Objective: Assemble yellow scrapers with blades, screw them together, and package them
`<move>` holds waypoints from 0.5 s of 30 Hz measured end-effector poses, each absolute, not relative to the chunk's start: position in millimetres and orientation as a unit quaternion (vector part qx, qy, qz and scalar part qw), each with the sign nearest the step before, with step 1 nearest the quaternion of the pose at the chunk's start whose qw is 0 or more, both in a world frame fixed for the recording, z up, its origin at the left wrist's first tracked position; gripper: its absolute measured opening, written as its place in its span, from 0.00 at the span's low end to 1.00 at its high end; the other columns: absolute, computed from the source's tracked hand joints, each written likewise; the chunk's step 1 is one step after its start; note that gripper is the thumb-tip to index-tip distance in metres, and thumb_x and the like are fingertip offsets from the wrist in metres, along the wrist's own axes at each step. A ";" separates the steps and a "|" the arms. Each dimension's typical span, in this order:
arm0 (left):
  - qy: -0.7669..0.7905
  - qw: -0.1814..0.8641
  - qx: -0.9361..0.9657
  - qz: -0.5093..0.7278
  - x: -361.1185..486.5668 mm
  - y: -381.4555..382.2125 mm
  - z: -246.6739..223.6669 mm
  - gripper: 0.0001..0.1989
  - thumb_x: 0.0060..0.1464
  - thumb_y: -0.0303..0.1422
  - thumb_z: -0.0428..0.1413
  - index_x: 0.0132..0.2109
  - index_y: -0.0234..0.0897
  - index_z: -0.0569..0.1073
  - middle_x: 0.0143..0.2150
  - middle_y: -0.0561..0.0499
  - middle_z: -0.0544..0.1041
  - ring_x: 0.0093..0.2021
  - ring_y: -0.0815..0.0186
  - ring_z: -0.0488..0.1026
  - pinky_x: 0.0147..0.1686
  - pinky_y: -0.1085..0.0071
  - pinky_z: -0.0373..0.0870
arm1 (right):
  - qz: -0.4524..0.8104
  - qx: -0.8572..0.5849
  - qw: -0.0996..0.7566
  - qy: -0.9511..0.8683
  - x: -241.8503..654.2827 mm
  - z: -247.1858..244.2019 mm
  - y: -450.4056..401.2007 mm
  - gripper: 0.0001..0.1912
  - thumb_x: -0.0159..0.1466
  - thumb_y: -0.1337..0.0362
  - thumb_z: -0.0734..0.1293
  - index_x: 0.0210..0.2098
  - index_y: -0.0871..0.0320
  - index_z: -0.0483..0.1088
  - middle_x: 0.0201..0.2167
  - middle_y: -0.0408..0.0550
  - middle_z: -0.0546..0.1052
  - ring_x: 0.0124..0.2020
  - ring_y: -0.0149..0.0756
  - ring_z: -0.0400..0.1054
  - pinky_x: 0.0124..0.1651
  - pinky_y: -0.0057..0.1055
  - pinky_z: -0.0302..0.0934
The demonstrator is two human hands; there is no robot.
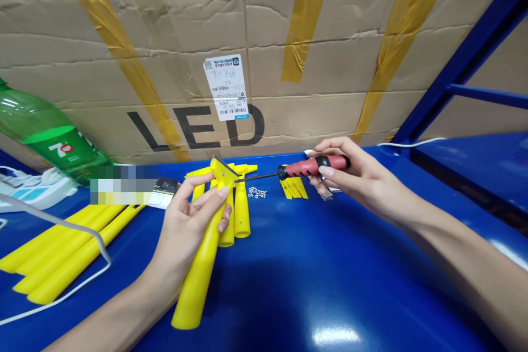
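the left hand (187, 206) has its grip closed around a yellow scraper (194, 286) above the bench (330, 264), likely to leave the head (223, 176) free; the right hand (363, 173) grips a screwdriver (300, 168) sideways, perhaps for lining its tip (238, 181) up with this head.

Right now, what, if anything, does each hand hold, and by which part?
The left hand holds a yellow tool near its head end; the right hand holds a red-and-black screwdriver by its handle.
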State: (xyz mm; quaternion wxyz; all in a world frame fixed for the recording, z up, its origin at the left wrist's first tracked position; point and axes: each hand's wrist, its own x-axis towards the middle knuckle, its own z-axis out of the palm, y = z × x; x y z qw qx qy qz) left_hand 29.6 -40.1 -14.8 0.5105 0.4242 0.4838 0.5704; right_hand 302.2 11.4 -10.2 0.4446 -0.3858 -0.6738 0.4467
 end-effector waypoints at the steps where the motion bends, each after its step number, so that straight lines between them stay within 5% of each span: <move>1: 0.482 0.512 0.425 0.570 29.9 -40.2 -14.4 0.23 0.50 0.34 0.69 0.48 0.42 0.65 0.20 0.57 0.74 0.19 0.72 0.67 0.21 0.79 0.64 | 0.430 -0.392 0.451 -0.676 301.1 -10.4 11.3 0.17 0.67 0.50 0.69 0.48 0.51 0.65 0.27 0.40 0.74 0.26 0.32 0.70 0.29 0.29 0.64; 5: 0.481 0.511 0.426 0.572 30.5 -41.0 -13.2 0.23 0.49 0.35 0.69 0.47 0.42 0.65 0.20 0.57 0.74 0.19 0.73 0.66 0.21 0.79 0.64 | 0.349 -0.488 0.449 -0.662 296.4 -12.3 11.3 0.20 0.71 0.42 0.60 0.40 0.53 0.66 0.20 0.37 0.67 0.13 0.26 0.59 0.18 0.27 0.54; 10: 0.483 0.494 0.433 0.579 27.2 -40.0 -12.5 0.22 0.50 0.35 0.69 0.48 0.42 0.66 0.20 0.56 0.74 0.19 0.73 0.66 0.22 0.79 0.64 | 0.433 -0.406 0.449 -0.667 296.7 -10.7 10.3 0.20 0.65 0.49 0.71 0.50 0.51 0.66 0.37 0.44 0.75 0.32 0.35 0.74 0.33 0.31 0.68; 15: 0.494 0.505 0.417 0.572 29.3 -41.9 -11.1 0.24 0.47 0.36 0.70 0.47 0.42 0.67 0.20 0.57 0.73 0.19 0.72 0.66 0.21 0.78 0.63 | 0.361 -0.456 0.460 -0.671 295.5 -12.8 10.6 0.18 0.70 0.44 0.63 0.40 0.53 0.66 0.19 0.36 0.65 0.15 0.27 0.57 0.20 0.27 0.52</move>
